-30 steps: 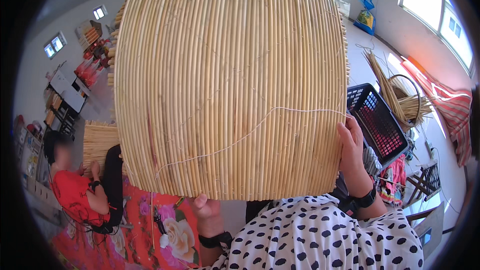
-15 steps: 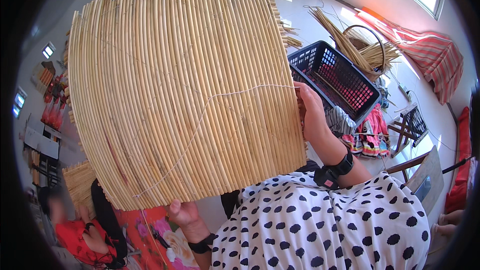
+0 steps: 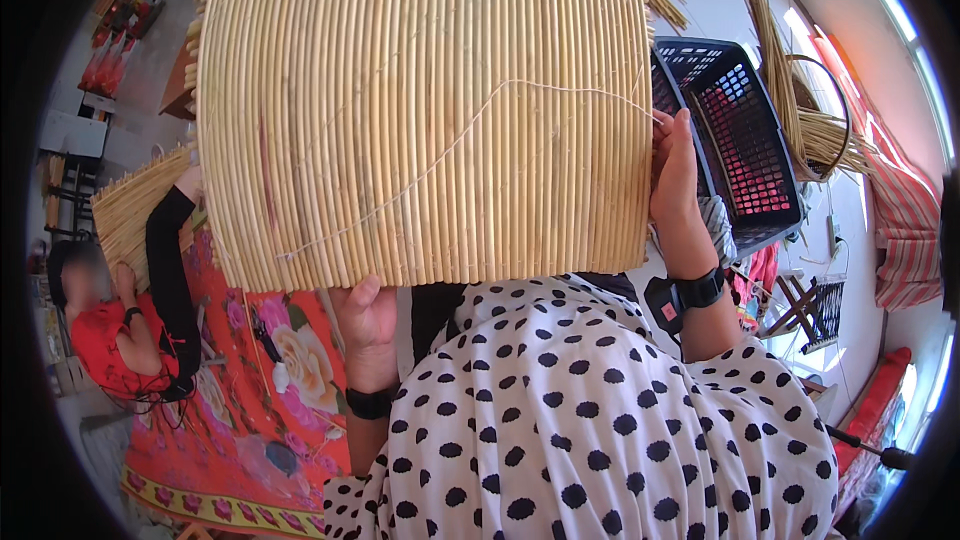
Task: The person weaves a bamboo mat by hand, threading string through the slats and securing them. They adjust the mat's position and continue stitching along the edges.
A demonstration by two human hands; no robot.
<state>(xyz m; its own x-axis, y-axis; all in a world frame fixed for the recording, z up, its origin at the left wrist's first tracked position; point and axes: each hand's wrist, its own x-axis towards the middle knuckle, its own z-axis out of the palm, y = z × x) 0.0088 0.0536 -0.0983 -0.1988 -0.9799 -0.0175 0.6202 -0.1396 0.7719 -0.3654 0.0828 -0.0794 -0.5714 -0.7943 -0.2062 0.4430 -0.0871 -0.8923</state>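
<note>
The stick mat (image 3: pixel 420 165) is stretching out beyond my left hand (image 3: pixel 368 325), which is gripping its lower edge; my right hand (image 3: pixel 676 170), at its right edge, is seemingly pinching the white cord (image 3: pixel 505 82).

Your reed mat (image 3: pixel 420 60) is pale straw yellow, lined by its stalks (one toward the left carries a reddish-brown streak), and the thread (image 3: pixel 510 82) across it is white. Your garment (image 3: pixel 600 410) is white with black spots. At left, the red cloth (image 3: pixel 190 445) bears pink and cream flowers; at right, the crate (image 3: pixel 776 130) is black.
</note>
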